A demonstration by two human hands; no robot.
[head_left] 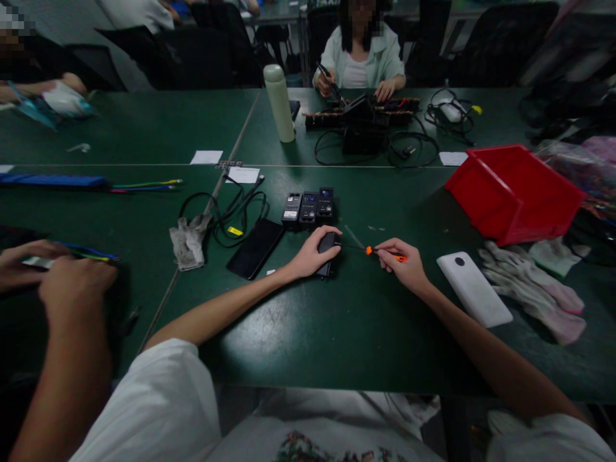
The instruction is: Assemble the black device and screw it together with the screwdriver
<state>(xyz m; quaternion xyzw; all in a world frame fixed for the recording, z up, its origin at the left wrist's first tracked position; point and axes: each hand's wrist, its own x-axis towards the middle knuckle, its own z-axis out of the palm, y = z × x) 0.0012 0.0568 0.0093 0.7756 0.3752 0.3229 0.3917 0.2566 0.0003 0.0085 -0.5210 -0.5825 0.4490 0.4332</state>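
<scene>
My left hand is wrapped over a small black box-shaped device, holding it against the green table. In my right hand is a screwdriver with an orange and black handle. Its thin shaft points left, its tip close to the device's right side; whether it touches I cannot tell. Just beyond my left hand, several similar black modules stand in a row. A black smartphone lies to the left of that hand. A thin clear strip rests near the screwdriver shaft.
A red bin, a white power bank and work gloves lie right. Left are another glove, a black cable and a neighbour's hands. A pale bottle stands ahead; a person works opposite.
</scene>
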